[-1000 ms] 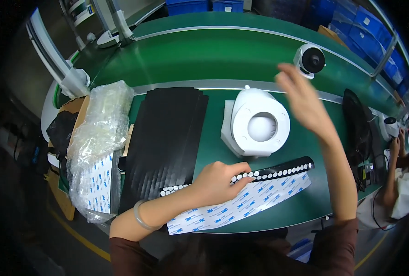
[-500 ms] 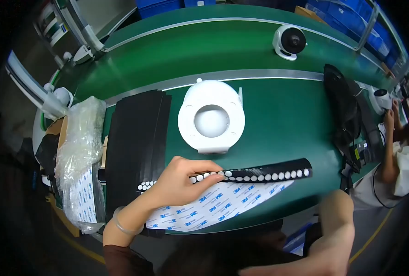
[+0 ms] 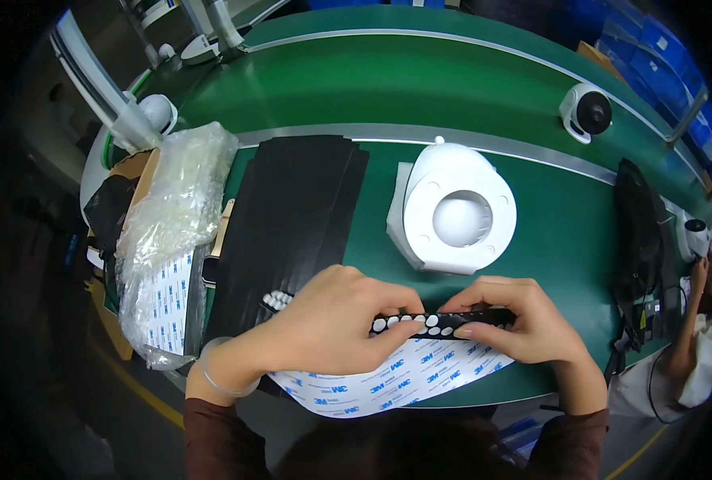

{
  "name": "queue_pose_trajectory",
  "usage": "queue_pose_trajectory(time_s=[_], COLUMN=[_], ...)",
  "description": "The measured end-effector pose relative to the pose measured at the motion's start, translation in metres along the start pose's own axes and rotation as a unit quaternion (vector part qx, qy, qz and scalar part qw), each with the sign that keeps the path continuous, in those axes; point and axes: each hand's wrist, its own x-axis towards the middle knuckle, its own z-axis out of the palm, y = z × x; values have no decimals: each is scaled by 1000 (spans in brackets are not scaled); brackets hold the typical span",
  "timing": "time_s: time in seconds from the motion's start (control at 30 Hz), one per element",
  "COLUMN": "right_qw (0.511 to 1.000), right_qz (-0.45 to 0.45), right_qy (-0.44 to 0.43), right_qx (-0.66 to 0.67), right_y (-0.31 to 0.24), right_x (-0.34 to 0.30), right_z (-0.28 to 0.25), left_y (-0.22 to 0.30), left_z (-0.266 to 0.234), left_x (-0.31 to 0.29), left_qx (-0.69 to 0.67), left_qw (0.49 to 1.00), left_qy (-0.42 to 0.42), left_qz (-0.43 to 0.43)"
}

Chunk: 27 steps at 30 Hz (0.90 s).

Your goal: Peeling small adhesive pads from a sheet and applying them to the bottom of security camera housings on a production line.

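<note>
A black sheet with rows of white round dots (image 3: 434, 322) is curled up along its edge, over white backing paper with blue print (image 3: 372, 388). My left hand (image 3: 344, 316) pinches the curled edge between thumb and fingers. Just to the right, my right hand (image 3: 528, 320) grips the same edge, its thumb close to my left thumb. Beyond my hands lies a white round housing (image 3: 496, 212) with a wide opening that shows a smooth white inside. More white dots (image 3: 277, 300) show at the end of black material left of my left hand.
Large black sheets (image 3: 292, 208) lie stacked at left, beside a clear plastic bag (image 3: 188, 184) holding printed sheets. A white and black camera-like device (image 3: 586, 112) stands on the green belt. A black bag (image 3: 640, 232) lies at right; a co-worker's arm (image 3: 696, 296) is beyond it.
My right hand has come up from the lower right and taken hold of the curled sheet beside my left hand. The view has turned, so the bench things appear farther right.
</note>
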Motion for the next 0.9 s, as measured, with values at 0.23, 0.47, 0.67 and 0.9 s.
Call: queue_pose_trajectory(time_s=[0.23,0.47,0.67,0.9], right_qw=[994,953,951,952], right_qz=[29,-146,-141,-118], right_qy=[20,149,166,183], right_qx=[-106,-220,-221,-215], right_y=[4,14,15,12], right_x=[6,4,2,-1], right_z=[16,33,35,39], left_y=[-26,-36,-38,-37], left_z=[30,41,46,49], left_x=[3,4,3,3], left_qx=[100,-34,-38,-28], left_qw=[995,998,994,991], left_qy=[-7,53,103,125], left_qz=[-12,-21,3,25])
